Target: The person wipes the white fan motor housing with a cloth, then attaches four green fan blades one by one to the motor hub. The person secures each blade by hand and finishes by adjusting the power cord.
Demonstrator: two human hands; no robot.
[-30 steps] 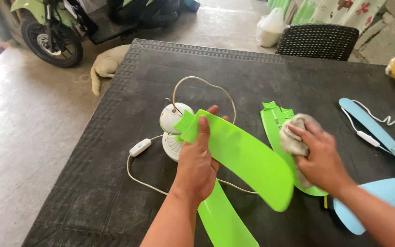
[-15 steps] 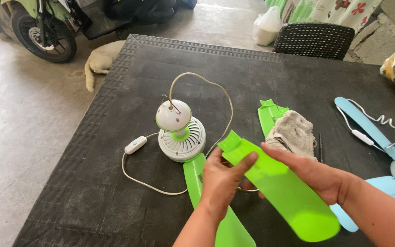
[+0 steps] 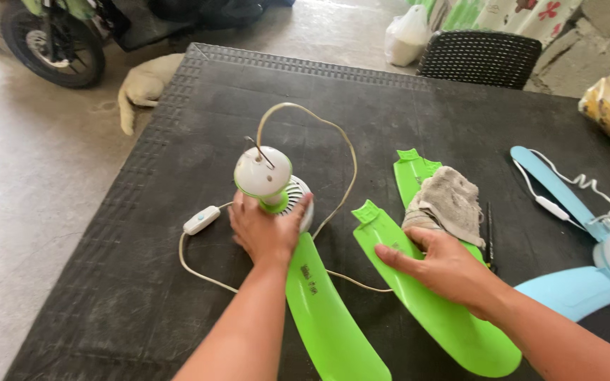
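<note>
The left hand point(image 3: 268, 229) wraps its grip around the white fan motor point(image 3: 277, 201) on the bench point(image 3: 142, 233). The right hand point(image 3: 440, 264) presses flat, fingers spread, on a loose green blade point(image 3: 432, 310) lying beside it.

fan motor point(image 3: 277, 194): on the tabletop point(image 3: 142, 296), left hand point(image 3: 266, 229) on it
attached blade point(image 3: 326, 310): runs from the motor toward the viewer
loose blade point(image 3: 432, 310): right of it, under the right hand point(image 3: 443, 264)
cloth point(image 3: 450, 201): on a third blade point(image 3: 412, 173), behind the right hand
second fan point(image 3: 601, 268): far right
chair point(image 3: 478, 56): behind the tabletop
</note>
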